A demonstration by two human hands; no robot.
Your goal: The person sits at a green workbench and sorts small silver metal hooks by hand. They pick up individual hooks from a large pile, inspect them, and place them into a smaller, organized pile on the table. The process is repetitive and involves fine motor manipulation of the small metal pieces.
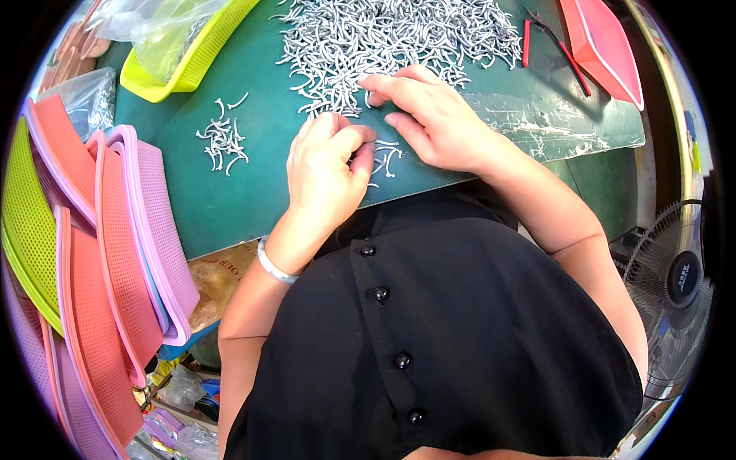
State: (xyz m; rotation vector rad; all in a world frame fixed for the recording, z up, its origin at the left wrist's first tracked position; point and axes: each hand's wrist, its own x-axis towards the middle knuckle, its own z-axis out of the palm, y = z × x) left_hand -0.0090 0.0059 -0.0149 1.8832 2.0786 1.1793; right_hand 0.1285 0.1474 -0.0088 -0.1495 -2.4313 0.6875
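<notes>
A large heap of small curved silver-grey pieces (399, 42) covers the far middle of the green table (268, 184). At the heap's near edge is my left hand (330, 161), its fingers curled in against the thumb; whatever they hold is hidden. My right hand (441, 123) reaches over the same edge from the right, thumb and forefinger apart, fingertips by the pieces. A few loose curved pieces (389, 159) lie between my hands near the table's front edge. Off to the left sits a small separate group of similar pieces (224, 142).
Red-handled pliers (563, 57) lie beside a pink basket (602, 54) at the far right. A yellow-green basket (188, 69) with clear plastic bags stands far left. Nested pink, purple and green baskets (157, 222) crowd the left side. A fan (678, 280) stands at right.
</notes>
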